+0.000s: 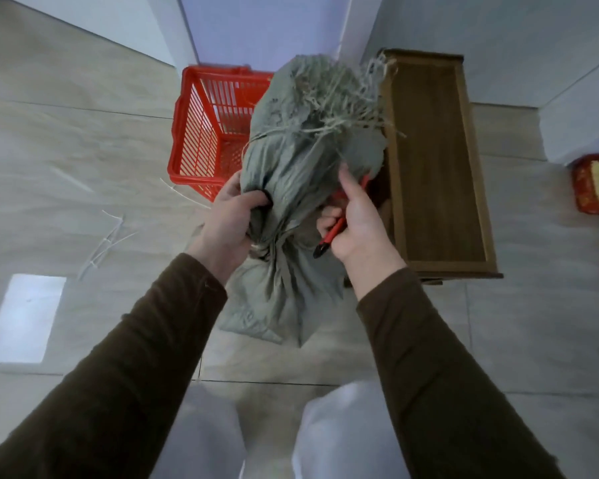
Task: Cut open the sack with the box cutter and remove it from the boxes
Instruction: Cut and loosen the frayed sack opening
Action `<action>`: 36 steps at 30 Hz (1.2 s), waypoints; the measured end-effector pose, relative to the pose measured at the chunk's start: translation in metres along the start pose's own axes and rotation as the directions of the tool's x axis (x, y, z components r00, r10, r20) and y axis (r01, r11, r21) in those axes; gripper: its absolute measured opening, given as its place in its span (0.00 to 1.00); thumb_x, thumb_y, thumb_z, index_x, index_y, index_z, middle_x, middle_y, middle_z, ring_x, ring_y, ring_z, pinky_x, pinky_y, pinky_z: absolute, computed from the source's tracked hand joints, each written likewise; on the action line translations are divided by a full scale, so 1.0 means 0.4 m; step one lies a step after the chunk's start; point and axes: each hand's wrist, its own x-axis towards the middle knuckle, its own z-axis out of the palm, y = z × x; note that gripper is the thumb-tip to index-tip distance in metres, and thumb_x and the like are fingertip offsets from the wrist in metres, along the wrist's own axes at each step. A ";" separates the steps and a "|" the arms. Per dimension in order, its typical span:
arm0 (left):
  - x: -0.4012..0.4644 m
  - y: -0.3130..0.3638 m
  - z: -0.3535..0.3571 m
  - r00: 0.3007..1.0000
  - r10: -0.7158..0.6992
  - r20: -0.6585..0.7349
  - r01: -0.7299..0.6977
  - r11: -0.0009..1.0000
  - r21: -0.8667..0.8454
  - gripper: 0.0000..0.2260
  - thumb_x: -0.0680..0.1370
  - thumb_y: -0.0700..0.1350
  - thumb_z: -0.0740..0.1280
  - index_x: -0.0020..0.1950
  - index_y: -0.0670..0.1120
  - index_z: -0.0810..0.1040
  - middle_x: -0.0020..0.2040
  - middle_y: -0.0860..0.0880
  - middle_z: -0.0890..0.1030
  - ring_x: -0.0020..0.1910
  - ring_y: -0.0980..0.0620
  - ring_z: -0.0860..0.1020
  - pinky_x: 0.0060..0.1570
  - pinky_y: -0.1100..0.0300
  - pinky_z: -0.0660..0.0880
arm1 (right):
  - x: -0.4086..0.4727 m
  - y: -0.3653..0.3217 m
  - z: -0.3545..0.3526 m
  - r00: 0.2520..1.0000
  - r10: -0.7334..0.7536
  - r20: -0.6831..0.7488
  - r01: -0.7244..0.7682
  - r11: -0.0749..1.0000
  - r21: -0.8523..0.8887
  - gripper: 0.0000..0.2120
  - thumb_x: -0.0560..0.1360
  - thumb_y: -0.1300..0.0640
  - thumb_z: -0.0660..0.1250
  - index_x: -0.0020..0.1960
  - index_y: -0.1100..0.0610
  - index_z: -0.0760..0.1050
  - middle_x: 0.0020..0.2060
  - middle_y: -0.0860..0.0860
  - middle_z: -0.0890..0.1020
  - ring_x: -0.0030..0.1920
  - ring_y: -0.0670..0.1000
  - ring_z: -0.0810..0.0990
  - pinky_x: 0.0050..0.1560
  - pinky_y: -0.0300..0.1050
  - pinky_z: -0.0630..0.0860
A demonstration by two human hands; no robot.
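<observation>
A grey-green woven sack [291,160] hangs bunched in front of me, its top frayed into loose threads and its lower end drooping to the floor. My left hand [230,219] grips a fold of the sack on its left side. My right hand [357,216] is closed on a red box cutter [329,236] with a black end, held against the sack's right side. The cutter's blade end is hidden behind the cloth and my fingers. No boxes show inside the sack.
A red plastic basket [204,133] stands on the tiled floor behind the sack. An open brown wooden box [440,167] sits to the right. White strips [108,243] lie on the floor at left. A red and yellow object [595,184] is at the far right.
</observation>
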 end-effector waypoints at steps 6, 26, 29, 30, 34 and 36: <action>-0.073 0.093 0.030 0.984 -0.046 -0.171 0.063 0.994 0.094 0.20 0.82 0.36 0.66 0.74 0.44 0.72 0.60 0.46 0.81 0.53 0.51 0.80 0.47 0.63 0.77 | -0.142 -0.082 0.052 0.991 -0.131 0.008 0.132 0.989 -0.063 0.07 0.78 0.58 0.72 0.55 0.53 0.79 0.29 0.47 0.75 0.21 0.45 0.67 0.21 0.38 0.64; -0.327 0.273 0.355 0.955 -0.280 -0.099 0.279 0.733 0.621 0.14 0.76 0.40 0.77 0.61 0.41 0.82 0.44 0.48 0.84 0.43 0.51 0.83 0.39 0.64 0.83 | -0.538 -0.157 -0.120 0.709 -0.346 0.615 0.488 -0.389 -0.782 0.13 0.79 0.47 0.70 0.61 0.51 0.81 0.47 0.52 0.87 0.45 0.55 0.85 0.43 0.48 0.80; -0.335 0.251 0.343 0.958 -0.248 -0.140 0.285 0.835 0.471 0.03 0.80 0.38 0.72 0.53 0.42 0.84 0.36 0.51 0.86 0.34 0.55 0.83 0.29 0.66 0.80 | -0.547 -0.233 -0.187 0.815 -0.125 0.565 0.444 -0.492 -0.749 0.15 0.80 0.47 0.67 0.65 0.48 0.80 0.46 0.52 0.86 0.47 0.57 0.85 0.43 0.51 0.81; -0.346 0.245 0.341 0.956 -0.257 -0.144 0.294 0.862 0.413 0.03 0.82 0.39 0.71 0.49 0.44 0.84 0.35 0.52 0.86 0.34 0.55 0.84 0.30 0.65 0.80 | -0.541 -0.260 -0.219 0.906 -0.064 0.418 0.335 -0.495 -0.802 0.14 0.81 0.48 0.65 0.64 0.49 0.80 0.44 0.51 0.85 0.47 0.57 0.85 0.44 0.51 0.80; -0.405 0.206 0.343 0.935 -0.339 -0.103 0.354 0.899 0.258 0.09 0.86 0.47 0.64 0.52 0.47 0.83 0.44 0.50 0.87 0.41 0.52 0.85 0.43 0.56 0.82 | -0.521 -0.343 -0.304 0.993 -0.032 -0.111 -0.110 0.032 -0.993 0.15 0.85 0.50 0.61 0.64 0.58 0.79 0.44 0.52 0.84 0.35 0.51 0.78 0.35 0.45 0.75; -0.430 0.185 0.340 0.931 -0.353 -0.091 0.365 0.914 0.179 0.10 0.87 0.48 0.62 0.55 0.47 0.82 0.50 0.48 0.87 0.45 0.50 0.85 0.47 0.52 0.81 | -0.518 -0.347 -0.284 0.973 0.097 -0.212 -0.222 0.663 -0.715 0.13 0.83 0.50 0.67 0.58 0.60 0.80 0.40 0.53 0.87 0.27 0.47 0.70 0.23 0.39 0.67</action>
